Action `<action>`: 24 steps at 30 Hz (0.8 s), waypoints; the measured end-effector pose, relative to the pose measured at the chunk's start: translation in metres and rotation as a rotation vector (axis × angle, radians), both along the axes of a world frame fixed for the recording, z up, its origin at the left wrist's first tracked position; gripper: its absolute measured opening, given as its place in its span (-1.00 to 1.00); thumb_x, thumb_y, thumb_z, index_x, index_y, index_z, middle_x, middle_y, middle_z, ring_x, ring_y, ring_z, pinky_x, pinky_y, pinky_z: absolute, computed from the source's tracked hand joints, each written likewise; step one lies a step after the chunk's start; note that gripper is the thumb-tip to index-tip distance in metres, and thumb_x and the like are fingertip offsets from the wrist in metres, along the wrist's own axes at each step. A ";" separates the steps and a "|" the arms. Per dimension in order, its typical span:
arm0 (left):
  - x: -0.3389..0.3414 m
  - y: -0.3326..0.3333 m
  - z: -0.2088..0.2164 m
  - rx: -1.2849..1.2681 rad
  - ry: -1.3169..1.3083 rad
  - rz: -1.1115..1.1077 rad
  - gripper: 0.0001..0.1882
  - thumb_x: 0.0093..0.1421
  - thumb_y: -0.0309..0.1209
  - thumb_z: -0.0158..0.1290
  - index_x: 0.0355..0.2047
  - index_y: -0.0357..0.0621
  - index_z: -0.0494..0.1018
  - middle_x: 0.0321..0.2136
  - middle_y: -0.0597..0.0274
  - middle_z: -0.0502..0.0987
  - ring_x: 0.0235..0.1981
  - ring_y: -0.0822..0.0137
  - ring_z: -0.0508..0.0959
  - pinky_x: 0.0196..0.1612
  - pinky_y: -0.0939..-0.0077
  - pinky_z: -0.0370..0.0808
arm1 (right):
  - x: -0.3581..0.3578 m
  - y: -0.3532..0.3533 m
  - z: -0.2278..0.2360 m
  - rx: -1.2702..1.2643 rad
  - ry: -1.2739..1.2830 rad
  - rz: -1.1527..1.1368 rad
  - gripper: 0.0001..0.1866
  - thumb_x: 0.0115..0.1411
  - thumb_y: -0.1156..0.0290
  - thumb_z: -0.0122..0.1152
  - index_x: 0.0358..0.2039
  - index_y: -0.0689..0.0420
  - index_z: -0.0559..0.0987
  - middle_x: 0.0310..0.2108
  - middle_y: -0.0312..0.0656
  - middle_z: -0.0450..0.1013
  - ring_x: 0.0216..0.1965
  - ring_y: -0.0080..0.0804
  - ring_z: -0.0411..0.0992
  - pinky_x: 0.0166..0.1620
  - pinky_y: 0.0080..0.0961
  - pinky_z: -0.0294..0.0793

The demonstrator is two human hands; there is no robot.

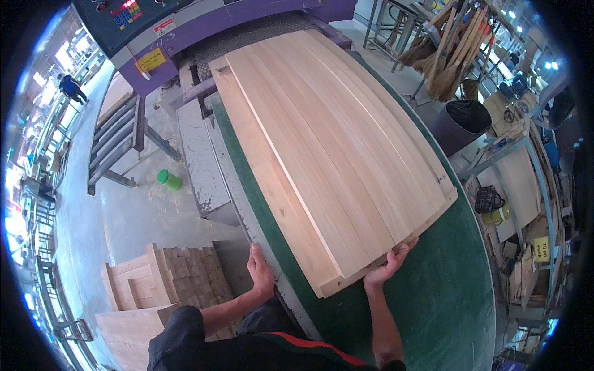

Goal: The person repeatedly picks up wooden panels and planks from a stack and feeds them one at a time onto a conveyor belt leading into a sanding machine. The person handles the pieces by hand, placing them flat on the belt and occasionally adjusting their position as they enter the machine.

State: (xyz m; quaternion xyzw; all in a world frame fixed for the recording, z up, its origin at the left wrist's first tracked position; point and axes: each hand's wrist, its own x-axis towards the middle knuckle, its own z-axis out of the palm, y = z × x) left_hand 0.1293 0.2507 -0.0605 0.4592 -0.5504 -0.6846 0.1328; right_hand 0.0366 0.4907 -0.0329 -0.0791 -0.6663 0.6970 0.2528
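A large pale wooden panel (328, 136), made of several joined boards with raised strips, lies on the green conveyor belt (433, 253). Its far end reaches the mouth of a purple machine (247, 25). My right hand (390, 266) is closed on the near edge of the panel, right of its middle, with some fingers hidden beneath. Just left of the belt's metal side, my left hand (260, 272) hangs apart from the panel with its thumb up. It looks loosely open and I see nothing in it; its other fingers are partly hidden.
Stacked wooden panels (142, 278) stand on the floor at my left. Beyond them are a green jar (168, 180) and a roller stand (117, 139). Brooms (455, 55) and a dark bin (461, 123) are at the far right. Another person (73, 88) is far off at the left.
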 end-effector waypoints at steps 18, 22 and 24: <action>0.000 0.003 0.008 -0.038 0.082 -0.010 -0.37 0.35 -0.01 -0.26 0.07 -0.43 0.29 -0.10 0.08 0.46 -0.10 0.33 0.40 0.03 0.46 0.30 | -0.040 -0.031 -0.004 0.311 -0.013 -0.094 -0.62 0.15 0.13 -0.13 -0.30 0.26 0.27 0.02 0.18 0.10 0.30 0.07 -0.29 0.25 0.07 -0.39; 0.002 -0.004 -0.005 -0.085 0.097 -0.031 -0.37 0.35 -0.02 -0.27 0.08 -0.43 0.28 -0.06 0.04 0.45 -0.06 0.30 0.39 0.06 0.46 0.29 | -0.046 -0.040 0.002 0.285 -0.049 -0.043 -0.62 0.13 0.16 -0.07 -0.31 0.27 0.22 0.10 0.29 -0.04 0.31 0.14 -0.37 0.22 0.11 -0.33; 0.006 -0.008 -0.025 -0.063 0.121 -0.040 -0.37 0.36 -0.03 -0.27 0.10 -0.43 0.26 -0.04 0.03 0.44 -0.03 0.29 0.39 0.07 0.46 0.28 | -0.050 -0.047 0.005 0.261 -0.064 -0.069 -0.61 0.13 0.16 -0.07 -0.30 0.28 0.22 0.10 0.28 -0.04 0.32 0.11 -0.36 0.23 0.09 -0.33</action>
